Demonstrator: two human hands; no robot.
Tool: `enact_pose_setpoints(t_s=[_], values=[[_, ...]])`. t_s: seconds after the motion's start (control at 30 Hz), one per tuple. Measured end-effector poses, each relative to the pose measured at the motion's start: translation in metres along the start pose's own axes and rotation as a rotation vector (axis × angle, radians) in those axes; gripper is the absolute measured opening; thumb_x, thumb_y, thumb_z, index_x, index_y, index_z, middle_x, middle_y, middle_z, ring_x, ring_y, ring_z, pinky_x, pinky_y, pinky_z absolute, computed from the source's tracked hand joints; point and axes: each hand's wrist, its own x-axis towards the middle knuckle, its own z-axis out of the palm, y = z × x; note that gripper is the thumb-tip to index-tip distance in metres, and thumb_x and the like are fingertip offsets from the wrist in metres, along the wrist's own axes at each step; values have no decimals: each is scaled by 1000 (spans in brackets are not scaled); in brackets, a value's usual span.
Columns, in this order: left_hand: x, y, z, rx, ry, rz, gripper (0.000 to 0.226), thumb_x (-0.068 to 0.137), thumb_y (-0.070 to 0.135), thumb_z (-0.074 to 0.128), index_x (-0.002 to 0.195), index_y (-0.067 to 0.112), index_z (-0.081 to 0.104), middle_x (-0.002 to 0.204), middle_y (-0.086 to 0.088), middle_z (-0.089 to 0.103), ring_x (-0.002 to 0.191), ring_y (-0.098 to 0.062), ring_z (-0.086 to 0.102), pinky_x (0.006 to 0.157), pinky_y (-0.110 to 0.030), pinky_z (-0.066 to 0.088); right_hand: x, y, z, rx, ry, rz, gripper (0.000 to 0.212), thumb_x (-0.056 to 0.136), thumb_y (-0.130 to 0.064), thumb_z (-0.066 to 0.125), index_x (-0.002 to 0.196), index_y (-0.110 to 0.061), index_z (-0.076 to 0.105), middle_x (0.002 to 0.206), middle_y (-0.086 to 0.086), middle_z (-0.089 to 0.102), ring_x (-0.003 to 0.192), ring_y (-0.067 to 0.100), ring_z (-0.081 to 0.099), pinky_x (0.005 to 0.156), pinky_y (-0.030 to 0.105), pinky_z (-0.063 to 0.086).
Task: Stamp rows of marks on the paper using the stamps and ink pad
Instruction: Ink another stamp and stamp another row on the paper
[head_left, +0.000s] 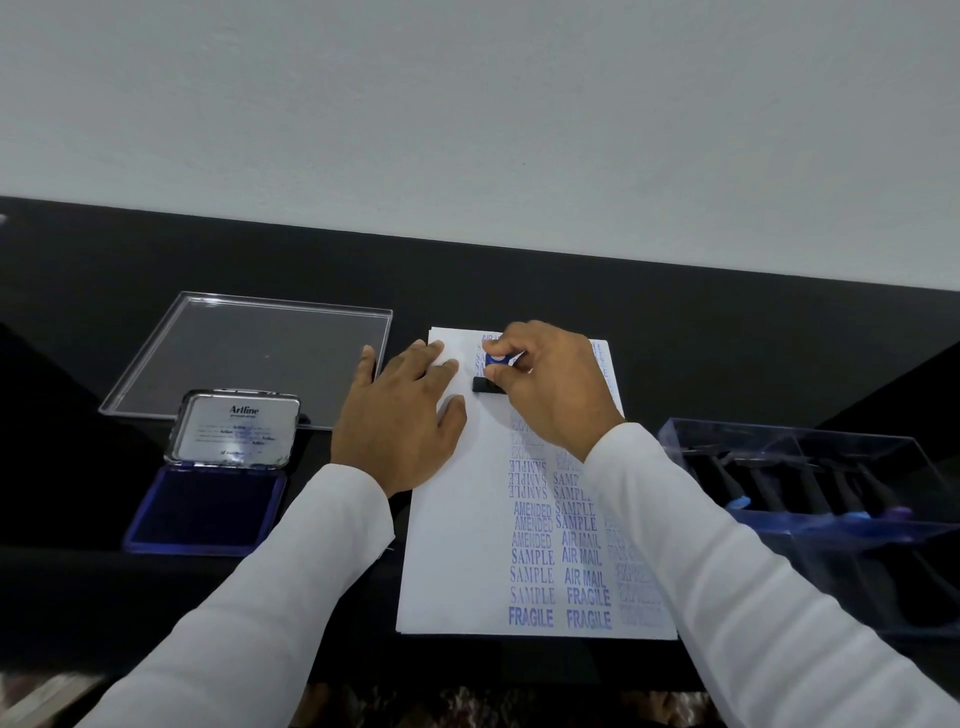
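Observation:
A white sheet of paper (457, 545) lies on the black table, covered with blue stamped words in columns. My right hand (550, 389) pinches a black stamp (488, 383) with a blue top, its base down on the paper near the far edge. My left hand (400, 421) lies flat, fingers spread, pressing the paper's far left part. An open blue ink pad (202, 509) with its lid raised sits to the left of the paper.
A clear plastic lid (249, 353) lies behind the ink pad at the left. At the right stands a clear box (810, 447) holding several more black stamps. A grey wall rises behind the table's far edge.

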Motion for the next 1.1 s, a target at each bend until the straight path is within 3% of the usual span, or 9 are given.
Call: enact_pose_setpoints(t_s=[0.53,0.8,0.9,1.1], values=[[0,1,-3,-2,-26,-6,66,95,60,24,147,28,49,159,3,38,148,-20,33,124,-55,8,-1,-2,1,13,18,16,21,91,-26,71,112,-22,72,112,-4,69,91,13,64,91,32,56],[-1,0,-2,-15,-14,-4,65,95,58,22,147,28,48,160,5,37,149,-18,30,124,-55,9,-3,2,-15,183,304,29,14,88,-18,72,101,-22,73,94,-10,70,80,5,67,74,9,52],[-1,1,-3,-19,-19,-5,64,96,58,23,147,28,48,160,5,36,150,-18,29,124,-55,8,-4,4,-17,204,339,66,13,88,-15,70,99,-21,72,90,-12,68,77,1,65,67,1,47],[-1,1,-3,-9,-15,-1,63,96,56,25,148,27,47,160,5,36,150,-17,29,125,-54,8,-7,5,-19,239,377,117,12,88,-12,68,98,-19,70,88,-10,68,76,2,65,64,-1,45]])
